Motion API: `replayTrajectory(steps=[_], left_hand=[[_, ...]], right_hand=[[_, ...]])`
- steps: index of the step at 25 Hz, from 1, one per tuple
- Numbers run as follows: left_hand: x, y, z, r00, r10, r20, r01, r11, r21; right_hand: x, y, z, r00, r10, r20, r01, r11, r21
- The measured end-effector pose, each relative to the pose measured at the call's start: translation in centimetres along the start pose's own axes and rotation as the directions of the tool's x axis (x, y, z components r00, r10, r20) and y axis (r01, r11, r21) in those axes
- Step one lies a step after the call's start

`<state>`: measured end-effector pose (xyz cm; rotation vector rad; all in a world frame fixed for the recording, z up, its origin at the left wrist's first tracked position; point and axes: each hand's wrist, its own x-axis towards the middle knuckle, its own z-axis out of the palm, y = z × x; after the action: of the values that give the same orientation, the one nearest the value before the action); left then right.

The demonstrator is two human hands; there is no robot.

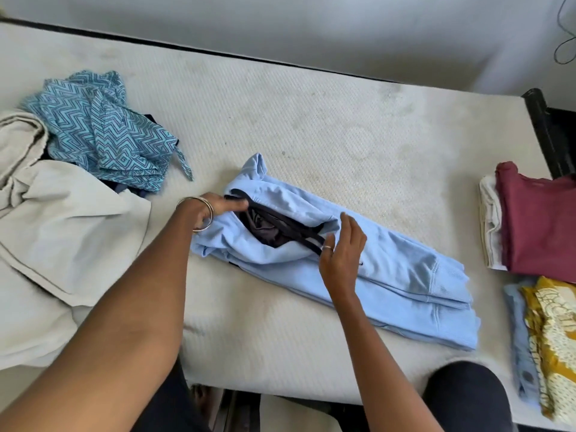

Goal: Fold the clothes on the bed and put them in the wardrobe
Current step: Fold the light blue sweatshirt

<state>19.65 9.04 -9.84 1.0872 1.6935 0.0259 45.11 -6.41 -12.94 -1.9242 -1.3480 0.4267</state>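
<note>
A light blue hoodie (389, 275) lies folded lengthwise across the middle of the bed (311, 126), its dark-lined hood (271, 226) toward the left. My left hand (215, 208) pinches the hood's dark edge at its left end. My right hand (343, 254) rests with straight fingers on the hood's right edge. On the left lie an unfolded blue zigzag-patterned garment (103, 132) and a beige garment (62, 213).
Folded clothes sit at the bed's right edge: a maroon top (542, 222) over a white piece (491, 226), and a yellow patterned cloth (554, 338) over a denim item (517, 344). A black bed frame (548, 132) stands at the right. The wall runs behind the bed.
</note>
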Motion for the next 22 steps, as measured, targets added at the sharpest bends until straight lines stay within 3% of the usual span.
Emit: replayTrajectory(steps=[2, 5, 10, 13, 15, 17, 18, 20, 22], left_hand=[[0.4, 0.8, -0.8, 0.998, 0.014, -0.061, -0.016, 1.0, -0.027], [0.5, 1.5, -0.4, 0.992, 0.12, -0.029, -0.118, 0.991, 0.062], [-0.9, 2.9, 1.2, 0.997, 0.08, 0.021, -0.074, 0.977, -0.2], [-3.6, 5.0, 2.1, 0.988, 0.155, -0.026, -0.156, 0.945, -0.289], [-6.5, 6.8, 3.1, 0.971, 0.237, -0.028, -0.234, 0.921, -0.31], [-9.5, 9.0, 4.9, 0.954, 0.299, -0.022, -0.294, 0.921, -0.254], [-10.6, 10.1, 6.1, 0.944, 0.327, -0.031, -0.327, 0.922, -0.207], [-12.6, 12.5, 9.2, 0.925, 0.373, -0.073, -0.378, 0.923, -0.079], [-14.9, 14.7, 13.4, 0.892, 0.444, -0.083, -0.42, 0.883, 0.209]], right_hand=[[1.2, -2.1, 1.3, 1.0, 0.017, 0.025, -0.02, 0.992, 0.123], [0.8, -1.8, 4.1, 0.965, 0.184, 0.186, -0.225, 0.948, 0.227], [0.1, 1.0, 5.5, 0.938, 0.261, 0.228, -0.313, 0.919, 0.238], [1.0, 1.1, 5.0, 0.892, 0.33, 0.31, -0.426, 0.842, 0.33], [1.6, 0.8, 3.5, 0.808, 0.396, 0.436, -0.574, 0.693, 0.435], [2.5, 0.0, 0.8, 0.744, 0.425, 0.516, -0.668, 0.462, 0.584], [3.2, -1.1, -1.4, 0.729, 0.464, 0.503, -0.68, 0.406, 0.611], [4.5, -2.8, -5.6, 0.719, 0.526, 0.454, -0.678, 0.385, 0.627], [5.2, -2.8, -10.7, 0.729, 0.479, 0.488, -0.666, 0.334, 0.667]])
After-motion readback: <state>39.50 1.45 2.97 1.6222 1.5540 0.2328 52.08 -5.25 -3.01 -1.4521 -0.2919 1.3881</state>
